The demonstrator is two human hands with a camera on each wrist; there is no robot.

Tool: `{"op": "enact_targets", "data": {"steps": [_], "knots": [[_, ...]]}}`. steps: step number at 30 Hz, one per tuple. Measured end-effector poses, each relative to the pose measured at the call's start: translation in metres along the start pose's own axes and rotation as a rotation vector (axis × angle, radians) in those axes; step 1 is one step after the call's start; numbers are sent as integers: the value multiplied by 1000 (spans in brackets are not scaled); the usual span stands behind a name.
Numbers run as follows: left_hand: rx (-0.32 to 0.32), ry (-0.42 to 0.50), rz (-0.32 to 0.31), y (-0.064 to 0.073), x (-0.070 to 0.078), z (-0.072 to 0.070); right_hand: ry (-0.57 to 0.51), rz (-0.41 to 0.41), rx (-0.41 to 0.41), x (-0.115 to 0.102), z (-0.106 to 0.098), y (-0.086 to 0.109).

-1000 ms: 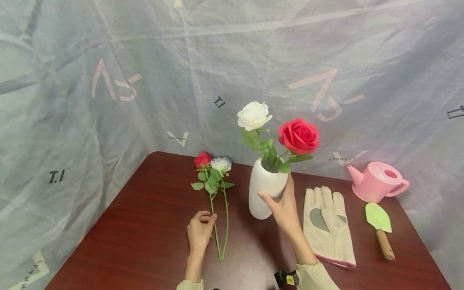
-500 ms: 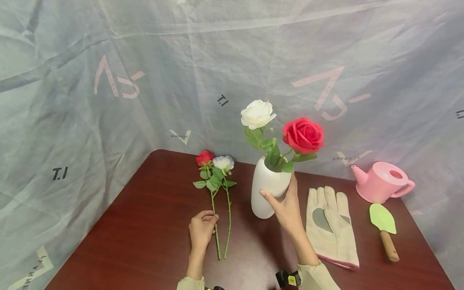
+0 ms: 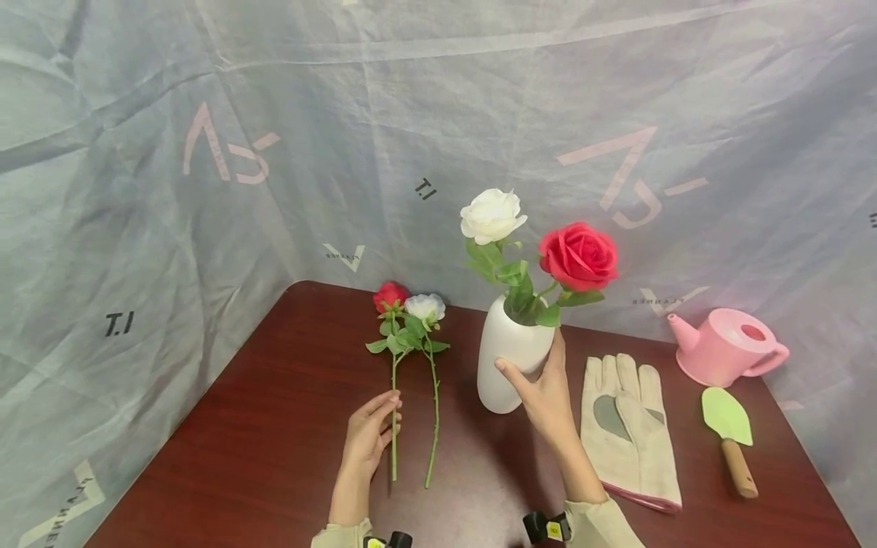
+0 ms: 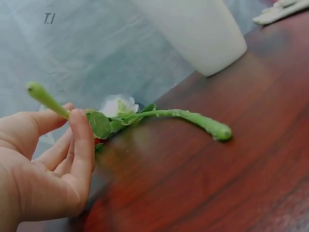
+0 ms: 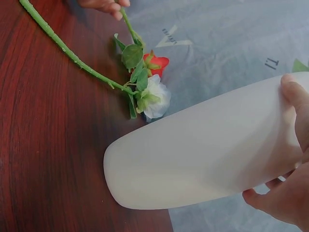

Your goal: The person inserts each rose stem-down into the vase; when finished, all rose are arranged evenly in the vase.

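Observation:
My left hand point(image 3: 366, 434) pinches the green stem of a red rose point(image 3: 390, 295) between thumb and fingers. In the left wrist view the cut end of that stem point(image 4: 46, 100) points up, clear of the table. Just right of it lies a white rose point(image 3: 425, 307) with its stem on the table. My right hand point(image 3: 548, 399) grips the right side of a white vase point(image 3: 503, 358), thumb across the front. A large white rose point(image 3: 492, 217) and a large red rose point(image 3: 578, 256) stand in the vase; their lower stems are hidden inside it.
Right of the vase lies a pair of cream work gloves point(image 3: 637, 449). A pink watering can point(image 3: 726, 350) stands at the back right, with a green trowel point(image 3: 729, 426) with a wooden handle before it. Grey cloth point(image 3: 384, 114) hangs behind the dark red table point(image 3: 240, 441).
My left hand has lifted the lower end of the red rose's stem and drawn it left, away from the white rose's stem. My right hand still holds the vase; the view has shifted slightly.

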State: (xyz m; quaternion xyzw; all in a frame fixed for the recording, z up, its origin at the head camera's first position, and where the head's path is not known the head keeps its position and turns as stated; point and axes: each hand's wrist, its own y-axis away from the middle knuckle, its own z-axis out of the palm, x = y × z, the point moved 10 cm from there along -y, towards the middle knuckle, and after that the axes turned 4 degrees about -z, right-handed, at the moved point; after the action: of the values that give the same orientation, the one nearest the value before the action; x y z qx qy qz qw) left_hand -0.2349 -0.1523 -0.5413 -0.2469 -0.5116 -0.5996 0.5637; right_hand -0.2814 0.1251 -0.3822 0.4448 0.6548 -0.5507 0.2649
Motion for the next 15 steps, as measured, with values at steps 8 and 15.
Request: {"op": "enact_targets", "data": {"steps": [8,15], "knots": [[38,84,14,-8,-4,-7,7,13,-8,0,0,1],[18,101,47,-7,-1,-5,5,-1,-8,0,0,1]]}}
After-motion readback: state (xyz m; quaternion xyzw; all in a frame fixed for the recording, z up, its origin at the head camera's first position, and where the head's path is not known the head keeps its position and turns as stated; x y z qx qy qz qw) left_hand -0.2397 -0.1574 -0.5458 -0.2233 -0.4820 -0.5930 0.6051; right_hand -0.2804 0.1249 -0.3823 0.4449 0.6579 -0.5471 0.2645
